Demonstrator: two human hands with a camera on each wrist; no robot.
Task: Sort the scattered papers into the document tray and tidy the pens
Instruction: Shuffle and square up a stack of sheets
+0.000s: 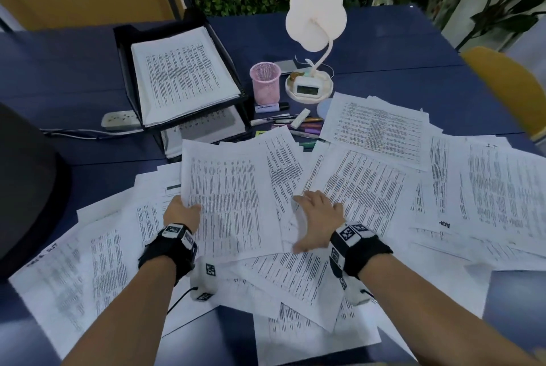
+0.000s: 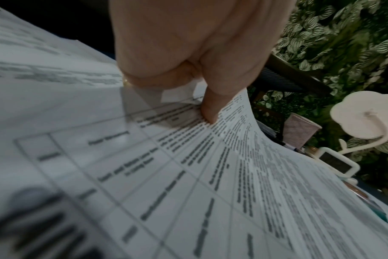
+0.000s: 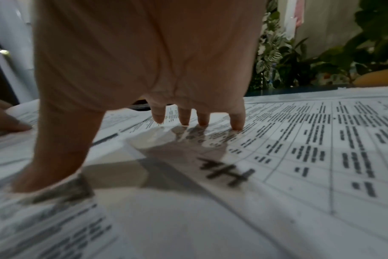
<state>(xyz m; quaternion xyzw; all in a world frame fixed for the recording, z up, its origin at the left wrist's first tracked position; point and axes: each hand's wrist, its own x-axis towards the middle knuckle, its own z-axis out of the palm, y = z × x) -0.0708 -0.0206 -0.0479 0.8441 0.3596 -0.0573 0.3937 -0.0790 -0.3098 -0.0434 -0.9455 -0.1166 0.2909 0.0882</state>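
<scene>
Printed white papers lie scattered over the blue table. My left hand pinches the left edge of a small stack of sheets, thumb on top, lifting it slightly. My right hand lies spread on the papers beside that stack, fingertips and thumb touching the sheets. The black two-tier document tray stands at the back left with papers in both tiers. Several pens and markers lie loose in front of a pink mesh pen cup.
A white flower-shaped lamp with a small clock stands behind the pens. A white power strip lies left of the tray. A dark rounded object sits at the left edge, and a yellow chair at the right.
</scene>
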